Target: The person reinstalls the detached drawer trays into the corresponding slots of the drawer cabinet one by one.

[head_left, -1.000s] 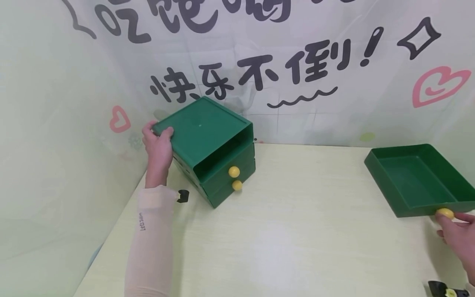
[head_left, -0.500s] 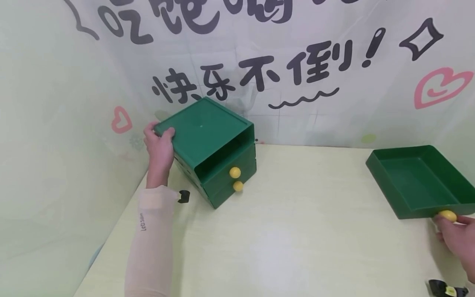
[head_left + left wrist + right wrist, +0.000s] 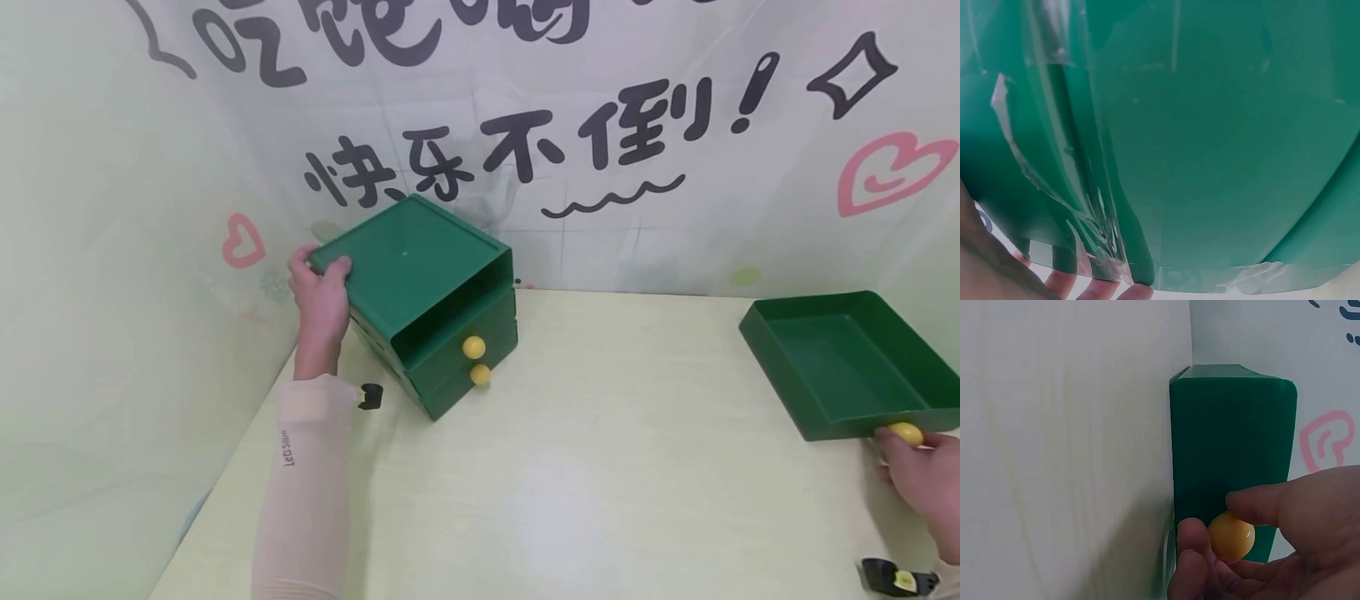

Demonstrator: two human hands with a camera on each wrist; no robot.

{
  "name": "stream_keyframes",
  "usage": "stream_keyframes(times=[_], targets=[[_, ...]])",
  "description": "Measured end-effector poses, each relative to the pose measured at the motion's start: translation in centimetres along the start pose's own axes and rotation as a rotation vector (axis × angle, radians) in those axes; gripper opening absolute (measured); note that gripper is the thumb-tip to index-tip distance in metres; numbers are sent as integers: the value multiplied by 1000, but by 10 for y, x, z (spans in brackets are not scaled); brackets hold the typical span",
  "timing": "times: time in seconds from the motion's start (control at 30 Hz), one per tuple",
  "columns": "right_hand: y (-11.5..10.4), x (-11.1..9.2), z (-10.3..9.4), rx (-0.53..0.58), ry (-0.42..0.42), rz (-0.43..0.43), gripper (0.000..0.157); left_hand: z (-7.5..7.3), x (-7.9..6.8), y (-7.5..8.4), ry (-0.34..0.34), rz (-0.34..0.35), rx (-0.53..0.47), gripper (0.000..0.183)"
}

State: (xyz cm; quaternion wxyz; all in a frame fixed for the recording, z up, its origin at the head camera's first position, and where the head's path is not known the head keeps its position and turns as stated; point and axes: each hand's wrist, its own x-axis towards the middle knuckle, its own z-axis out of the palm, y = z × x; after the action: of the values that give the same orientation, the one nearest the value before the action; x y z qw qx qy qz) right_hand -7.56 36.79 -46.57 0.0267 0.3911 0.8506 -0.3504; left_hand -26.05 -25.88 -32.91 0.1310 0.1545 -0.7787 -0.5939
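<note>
My left hand [image 3: 321,304] grips the rear left corner of a green drawer cabinet [image 3: 408,262], its thumb on the top. In the left wrist view, fingertips [image 3: 1100,289] show along the edge of the green wall, which has clear tape on it. The cabinet's top slot [image 3: 453,312] is hollow. Two yellow knobs [image 3: 474,347] mark the drawers below it. At the far right, a green drawer [image 3: 847,367] lies on the table with nothing inside. My right hand [image 3: 926,479] pinches its yellow knob [image 3: 1232,536] between thumb and fingers.
A pale table [image 3: 600,467] lies under both green pieces. Behind it hangs a white sheet [image 3: 600,250] with dark lettering and pink hearts. A pale wall [image 3: 135,333] rises along the left side.
My right hand shifts very slightly at the knob. The cabinet, the drawer and my left hand stay in place.
</note>
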Motion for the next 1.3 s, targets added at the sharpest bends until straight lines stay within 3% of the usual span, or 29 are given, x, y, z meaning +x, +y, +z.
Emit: stream_keyframes(times=[0.43,1.3], targets=[[-1,4,4,-27,33,-40,47,0,-1,1,-9,-3,-5,58],[-1,4,3,12,89,-59,51,-2,0,-2,-7,-1,18,57]])
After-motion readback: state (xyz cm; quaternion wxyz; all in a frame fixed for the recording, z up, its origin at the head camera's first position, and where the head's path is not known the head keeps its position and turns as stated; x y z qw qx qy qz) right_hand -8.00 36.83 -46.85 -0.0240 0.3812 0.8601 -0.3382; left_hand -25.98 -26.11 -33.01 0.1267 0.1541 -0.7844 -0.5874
